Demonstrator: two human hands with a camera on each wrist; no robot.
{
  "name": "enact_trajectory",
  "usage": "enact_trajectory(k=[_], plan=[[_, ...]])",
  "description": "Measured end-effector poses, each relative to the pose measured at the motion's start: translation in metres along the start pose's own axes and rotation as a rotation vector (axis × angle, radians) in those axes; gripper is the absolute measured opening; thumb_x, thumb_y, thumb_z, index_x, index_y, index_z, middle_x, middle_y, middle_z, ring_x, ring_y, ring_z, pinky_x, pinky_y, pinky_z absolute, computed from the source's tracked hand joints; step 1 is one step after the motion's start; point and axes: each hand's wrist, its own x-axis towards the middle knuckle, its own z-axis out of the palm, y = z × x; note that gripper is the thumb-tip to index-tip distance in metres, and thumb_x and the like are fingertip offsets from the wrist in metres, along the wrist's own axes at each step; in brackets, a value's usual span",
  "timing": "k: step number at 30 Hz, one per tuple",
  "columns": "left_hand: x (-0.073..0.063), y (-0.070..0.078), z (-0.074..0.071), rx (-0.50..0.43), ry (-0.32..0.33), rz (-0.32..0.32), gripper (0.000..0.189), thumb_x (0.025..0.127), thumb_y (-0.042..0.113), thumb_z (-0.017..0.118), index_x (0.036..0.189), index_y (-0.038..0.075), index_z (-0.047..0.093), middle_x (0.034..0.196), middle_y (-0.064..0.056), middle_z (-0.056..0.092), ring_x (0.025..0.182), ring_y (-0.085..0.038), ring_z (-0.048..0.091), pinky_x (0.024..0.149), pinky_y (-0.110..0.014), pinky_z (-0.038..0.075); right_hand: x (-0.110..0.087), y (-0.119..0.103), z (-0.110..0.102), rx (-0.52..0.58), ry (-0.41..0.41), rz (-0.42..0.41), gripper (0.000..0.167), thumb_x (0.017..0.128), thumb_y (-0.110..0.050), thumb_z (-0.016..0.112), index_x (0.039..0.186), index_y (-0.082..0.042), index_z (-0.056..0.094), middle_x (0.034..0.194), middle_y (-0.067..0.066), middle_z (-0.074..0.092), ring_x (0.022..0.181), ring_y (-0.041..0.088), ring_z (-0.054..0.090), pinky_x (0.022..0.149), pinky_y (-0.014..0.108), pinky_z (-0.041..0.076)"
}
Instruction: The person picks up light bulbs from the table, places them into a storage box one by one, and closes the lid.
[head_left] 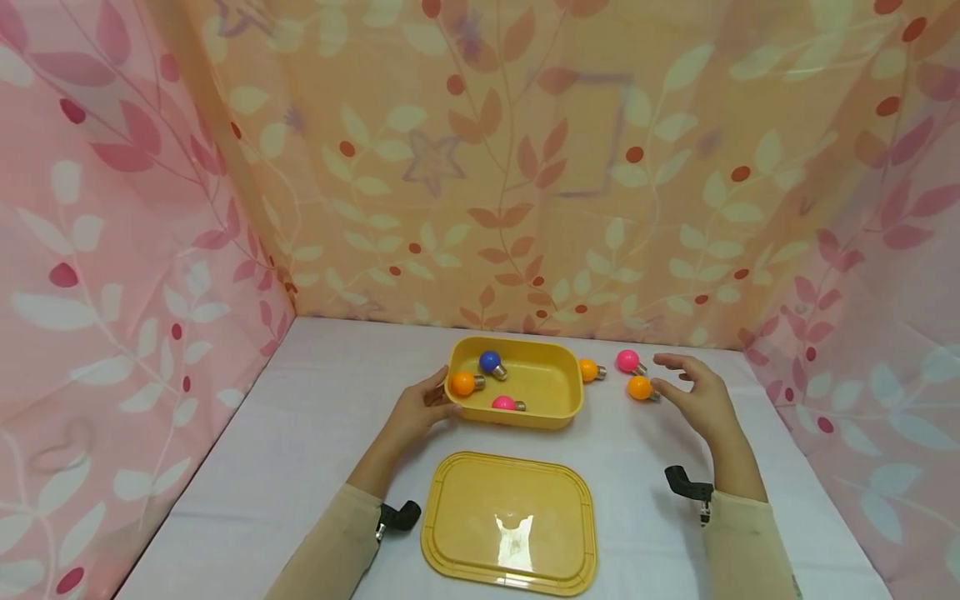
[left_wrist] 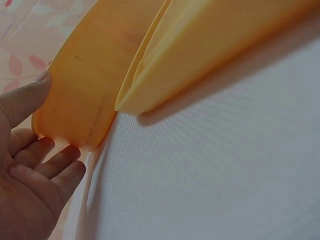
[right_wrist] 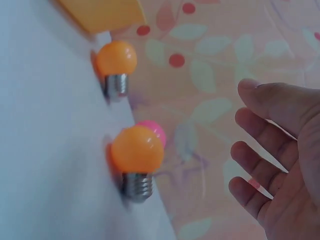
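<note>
A yellow plastic box (head_left: 540,379) stands on the table with a blue light bulb (head_left: 491,362), an orange light bulb (head_left: 463,383) and a pink light bulb (head_left: 505,402) inside. My left hand (head_left: 414,410) holds the box's left end, thumb at one edge and fingertips at the other in the left wrist view. Over the loose bulbs right of the box hovers my right hand (head_left: 701,398), fingers spread and holding nothing. Nearest to it are an orange bulb (right_wrist: 137,150) and a pink bulb (head_left: 627,360). Another orange bulb (head_left: 588,370) lies beside the box's right wall.
A yellow lid (head_left: 510,521) lies flat in front of the box. White cloth covers the table (head_left: 330,367), and patterned cloth walls (head_left: 525,167) enclose it at the back and both sides. Each wrist carries a black camera mount (head_left: 686,483).
</note>
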Motion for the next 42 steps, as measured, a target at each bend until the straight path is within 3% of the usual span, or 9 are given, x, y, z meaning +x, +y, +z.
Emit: enact_trajectory(k=[3, 8, 13, 17, 19, 23, 26, 42], plan=[[-0.001, -0.001, -0.001, 0.002, 0.002, -0.005, 0.087, 0.085, 0.016, 0.085, 0.158, 0.018, 0.040, 0.160, -0.007, 0.044, 0.140, -0.024, 0.053, 0.105, -0.032, 0.051, 0.001, 0.014, 0.001, -0.002, -0.012, 0.047, 0.057, 0.096, -0.044, 0.071, 0.141, -0.011, 0.059, 0.140, 0.016, 0.060, 0.130, 0.041, 0.048, 0.108, 0.067, 0.041], [-0.001, -0.002, -0.003, 0.017, 0.003, -0.012, 0.088, 0.084, 0.019, 0.086, 0.159, 0.020, 0.039, 0.161, -0.006, 0.043, 0.140, -0.024, 0.052, 0.106, -0.032, 0.050, 0.002, 0.034, 0.009, 0.011, -0.059, 0.149, 0.058, 0.098, -0.040, 0.070, 0.144, -0.009, 0.056, 0.144, 0.021, 0.057, 0.133, 0.042, 0.047, 0.112, 0.064, 0.040], [-0.001, -0.003, -0.004, 0.022, 0.008, -0.018, 0.089, 0.083, 0.021, 0.087, 0.158, 0.021, 0.040, 0.160, -0.006, 0.045, 0.139, -0.024, 0.053, 0.106, -0.032, 0.051, 0.000, 0.049, 0.017, 0.068, -0.096, 0.243, 0.059, 0.099, -0.040, 0.068, 0.149, -0.011, 0.052, 0.148, 0.022, 0.052, 0.130, 0.043, 0.049, 0.107, 0.061, 0.047], [0.000, -0.004, -0.003, 0.023, 0.011, -0.022, 0.089, 0.083, 0.022, 0.087, 0.158, 0.021, 0.040, 0.160, -0.006, 0.045, 0.139, -0.024, 0.054, 0.104, -0.032, 0.052, -0.002, 0.059, 0.023, 0.095, -0.115, 0.276, 0.059, 0.100, -0.039, 0.067, 0.149, -0.012, 0.051, 0.148, 0.021, 0.051, 0.129, 0.041, 0.050, 0.100, 0.050, 0.054], [0.000, -0.004, -0.003, 0.023, 0.012, -0.020, 0.088, 0.084, 0.021, 0.086, 0.158, 0.021, 0.040, 0.160, -0.006, 0.045, 0.139, -0.025, 0.054, 0.104, -0.032, 0.052, -0.002, 0.064, 0.026, 0.089, -0.118, 0.260, 0.057, 0.100, -0.036, 0.067, 0.148, -0.011, 0.052, 0.146, 0.021, 0.052, 0.129, 0.040, 0.051, 0.098, 0.038, 0.053], [0.000, -0.005, -0.002, 0.022, 0.015, -0.023, 0.087, 0.084, 0.020, 0.086, 0.158, 0.021, 0.041, 0.159, -0.007, 0.045, 0.138, -0.026, 0.054, 0.104, -0.035, 0.053, -0.001, 0.073, 0.032, 0.093, -0.108, 0.232, 0.055, 0.099, -0.029, 0.069, 0.146, -0.007, 0.053, 0.145, 0.022, 0.053, 0.134, 0.041, 0.047, 0.110, 0.047, 0.047], [0.000, -0.004, -0.003, 0.029, 0.019, -0.028, 0.087, 0.084, 0.022, 0.086, 0.158, 0.022, 0.041, 0.159, -0.007, 0.046, 0.138, -0.026, 0.055, 0.103, -0.035, 0.053, 0.000, 0.074, 0.036, 0.101, -0.105, 0.245, 0.053, 0.099, -0.026, 0.069, 0.146, -0.006, 0.053, 0.147, 0.022, 0.052, 0.138, 0.042, 0.043, 0.117, 0.062, 0.035], [-0.001, -0.002, -0.003, 0.040, 0.014, -0.016, 0.089, 0.083, 0.024, 0.087, 0.158, 0.022, 0.040, 0.160, -0.005, 0.045, 0.139, -0.025, 0.054, 0.105, -0.034, 0.052, -0.001, 0.072, 0.042, 0.049, -0.076, 0.256, 0.054, 0.094, -0.031, 0.076, 0.139, -0.005, 0.059, 0.140, 0.022, 0.059, 0.134, 0.042, 0.047, 0.117, 0.066, 0.032]])
